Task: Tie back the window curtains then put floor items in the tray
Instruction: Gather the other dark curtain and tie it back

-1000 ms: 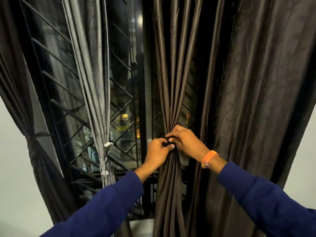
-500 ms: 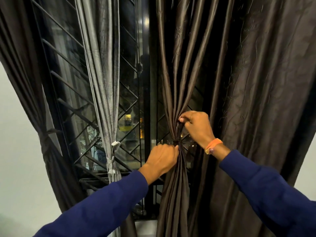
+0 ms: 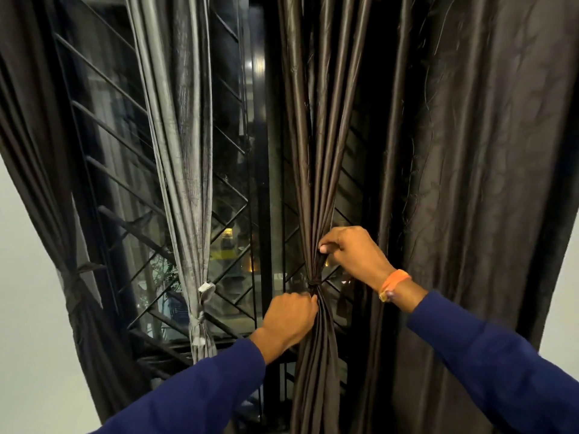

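A dark brown curtain panel (image 3: 316,170) hangs gathered at the middle of the window, cinched by a dark tie knot (image 3: 314,282). My left hand (image 3: 289,321) grips the gathered cloth just below the knot. My right hand (image 3: 352,255) pinches the folds just above it, an orange band on its wrist. A grey curtain (image 3: 185,170) to the left is bound with a pale tie (image 3: 205,289). At the far left another dark curtain (image 3: 47,189) is tied back too. No tray or floor items are in view.
A wide dark curtain (image 3: 488,198) hangs loose on the right, close behind my right arm. Black diagonal window bars (image 3: 131,220) and a vertical frame post (image 3: 263,195) stand behind the curtains. Pale wall (image 3: 28,308) shows at both sides.
My hands have parted: the right rose above the knot, the left dropped below it. The tie sits tight round the panel. The view has shifted slightly downward.
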